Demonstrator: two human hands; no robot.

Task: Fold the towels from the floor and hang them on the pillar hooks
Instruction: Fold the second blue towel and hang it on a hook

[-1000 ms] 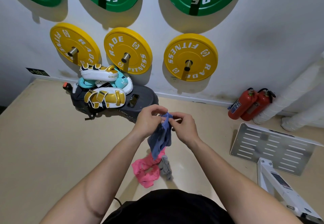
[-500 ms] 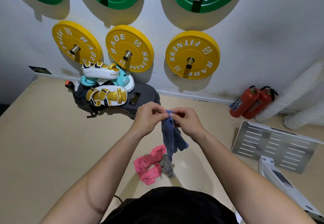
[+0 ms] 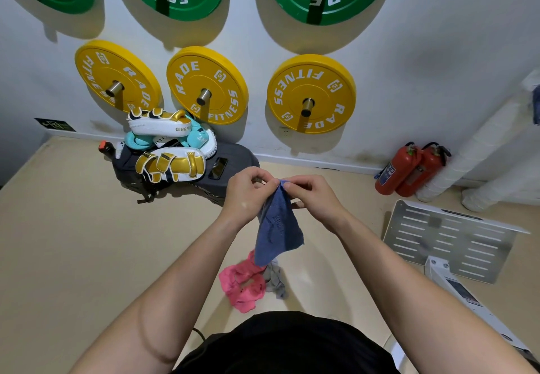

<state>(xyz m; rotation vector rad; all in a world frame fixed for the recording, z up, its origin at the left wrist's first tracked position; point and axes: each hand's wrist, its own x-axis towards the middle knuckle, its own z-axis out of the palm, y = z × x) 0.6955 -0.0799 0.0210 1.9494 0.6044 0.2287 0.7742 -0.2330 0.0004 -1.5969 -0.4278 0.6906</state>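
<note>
Blue towel (image 3: 278, 227) dangles above the floor, left hand (image 3: 248, 195) and right hand (image 3: 314, 198) both pinching its top edge. Folding looks barely begun; next, spread the corners apart. Pink towel (image 3: 241, 286) and grey towel (image 3: 274, 281) wait below.

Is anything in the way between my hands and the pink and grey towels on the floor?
Only the blue towel, which the left hand and right hand pinch at its top edge. It hangs above the pink towel and grey towel, its lower corner overlapping them in this view. Nothing else visible lies between.
</note>
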